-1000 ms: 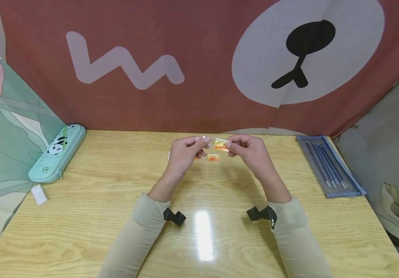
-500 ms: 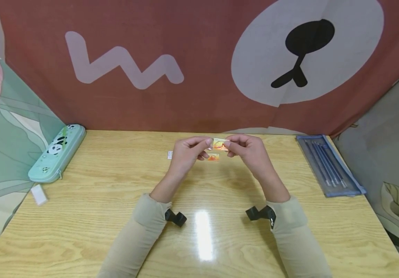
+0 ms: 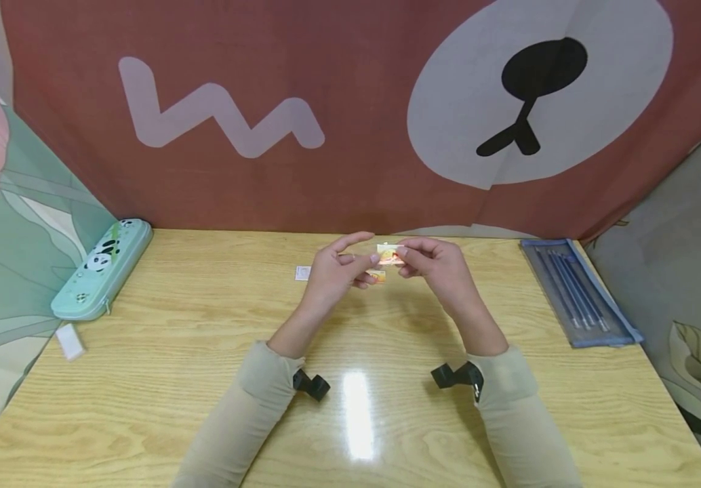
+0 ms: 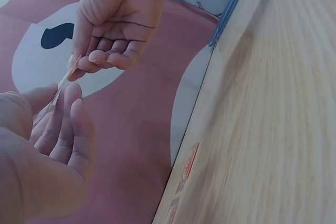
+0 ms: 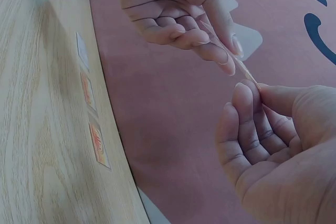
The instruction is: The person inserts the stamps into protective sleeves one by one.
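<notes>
Above the far part of the table, my right hand (image 3: 441, 268) pinches the right edge of a small orange-and-yellow stamp (image 3: 390, 254) between thumb and fingertips. My left hand (image 3: 335, 271) pinches a thin clear plastic sleeve (image 4: 45, 112) at the stamp's left side, its index finger raised. In the right wrist view the sleeve and stamp appear edge-on as one thin strip between both hands; how far the stamp lies inside cannot be told. Below lie an orange stamp (image 5: 98, 145), a second orange stamp (image 5: 87, 92) and a whitish piece (image 5: 82, 51) in a row.
A mint panda pencil case (image 3: 102, 270) stands at the table's left edge, with a white eraser-like block (image 3: 70, 341) in front. At the right lies a blue mesh pouch (image 3: 579, 291) holding several pencils. A reddish-brown cloth (image 3: 363, 183) hangs behind the wooden table (image 3: 204, 407).
My left hand has brought the clear sleeve to the stamp's left edge and raised its index finger. The whitish piece on the table has come into sight. My right hand has barely moved.
</notes>
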Demonstrator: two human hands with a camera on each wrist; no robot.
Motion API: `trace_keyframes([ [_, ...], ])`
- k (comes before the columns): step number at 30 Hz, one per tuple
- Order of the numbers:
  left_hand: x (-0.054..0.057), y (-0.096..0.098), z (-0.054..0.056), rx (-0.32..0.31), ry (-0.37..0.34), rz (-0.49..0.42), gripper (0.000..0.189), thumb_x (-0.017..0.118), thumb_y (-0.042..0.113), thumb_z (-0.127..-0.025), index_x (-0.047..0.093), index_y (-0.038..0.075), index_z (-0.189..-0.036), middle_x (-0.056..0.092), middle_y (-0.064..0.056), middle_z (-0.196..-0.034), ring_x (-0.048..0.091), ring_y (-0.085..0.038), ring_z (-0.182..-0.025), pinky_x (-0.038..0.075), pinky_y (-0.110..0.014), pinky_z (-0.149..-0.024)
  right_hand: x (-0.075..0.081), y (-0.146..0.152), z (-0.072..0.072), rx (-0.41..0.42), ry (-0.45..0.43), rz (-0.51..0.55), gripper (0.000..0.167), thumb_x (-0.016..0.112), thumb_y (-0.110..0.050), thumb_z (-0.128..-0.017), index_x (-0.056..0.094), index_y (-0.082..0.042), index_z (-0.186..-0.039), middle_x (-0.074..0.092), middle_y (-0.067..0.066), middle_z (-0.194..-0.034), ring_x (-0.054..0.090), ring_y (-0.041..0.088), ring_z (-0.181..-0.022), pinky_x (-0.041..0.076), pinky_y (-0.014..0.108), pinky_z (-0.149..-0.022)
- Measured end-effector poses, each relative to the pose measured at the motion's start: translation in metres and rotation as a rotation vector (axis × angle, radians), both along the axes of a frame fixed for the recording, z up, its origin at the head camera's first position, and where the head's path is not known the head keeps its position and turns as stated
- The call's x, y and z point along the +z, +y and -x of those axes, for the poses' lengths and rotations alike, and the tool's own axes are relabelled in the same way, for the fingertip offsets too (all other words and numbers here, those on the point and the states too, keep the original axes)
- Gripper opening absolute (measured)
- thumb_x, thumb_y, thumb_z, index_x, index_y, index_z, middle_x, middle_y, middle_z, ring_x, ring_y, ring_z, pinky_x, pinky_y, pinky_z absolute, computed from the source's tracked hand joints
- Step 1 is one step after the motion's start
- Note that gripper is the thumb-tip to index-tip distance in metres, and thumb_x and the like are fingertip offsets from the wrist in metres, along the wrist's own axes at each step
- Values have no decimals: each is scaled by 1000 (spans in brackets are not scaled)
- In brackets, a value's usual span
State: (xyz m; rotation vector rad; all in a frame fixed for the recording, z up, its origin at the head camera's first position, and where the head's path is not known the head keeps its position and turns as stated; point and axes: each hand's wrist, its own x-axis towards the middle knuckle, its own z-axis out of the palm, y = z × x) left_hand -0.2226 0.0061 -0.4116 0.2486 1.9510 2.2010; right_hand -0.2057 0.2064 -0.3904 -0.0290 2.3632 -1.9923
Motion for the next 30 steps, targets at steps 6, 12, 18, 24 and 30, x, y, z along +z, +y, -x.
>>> trace_keyframes([
  [6, 0, -3, 2, 8, 49, 39, 37, 75, 24, -93, 67, 26, -129, 77, -15, -96, 73, -28, -69, 62, -31, -65, -1, 1, 1, -7, -12, 1, 31, 67, -22, -99, 70, 2, -119, 72, -5, -95, 68, 6, -72, 62, 25, -77],
  [12, 5, -9, 2, -30, 208, 263, 64, 83, 32, -86, 52, 40, -142, 69, -4, -123, 72, -29, -91, 62, -34, -72, 0, 3, 2, -15, -16, 1, 31, 68, -23, -99, 70, 2, -119, 72, 2, -98, 68, 7, -73, 62, 26, -78],
  [18, 13, -14, 2, -22, 432, 536, 62, 85, 32, -84, 57, 31, -140, 65, -2, -129, 70, -14, -92, 60, -28, -71, 2, 5, 2, -14, -3, 11, 31, 67, -22, -99, 70, 2, -118, 71, -1, -95, 68, 7, -72, 61, 25, -77],
  [24, 13, -15, 2, -21, 513, 601, 45, 82, 28, -87, 68, 18, -129, 72, -2, -112, 74, -14, -86, 59, -25, -67, 2, 4, 1, -2, -4, 23, 31, 67, -21, -100, 69, 4, -119, 72, -4, -95, 67, 6, -72, 61, 24, -76],
  [30, 12, -15, 1, -1, 535, 618, 43, 83, 29, -87, 71, 19, -127, 73, -4, -110, 75, -14, -86, 60, -28, -71, 2, 3, 1, 11, -12, 20, 32, 67, -21, -100, 69, 3, -120, 71, -6, -93, 67, 6, -72, 61, 24, -77],
])
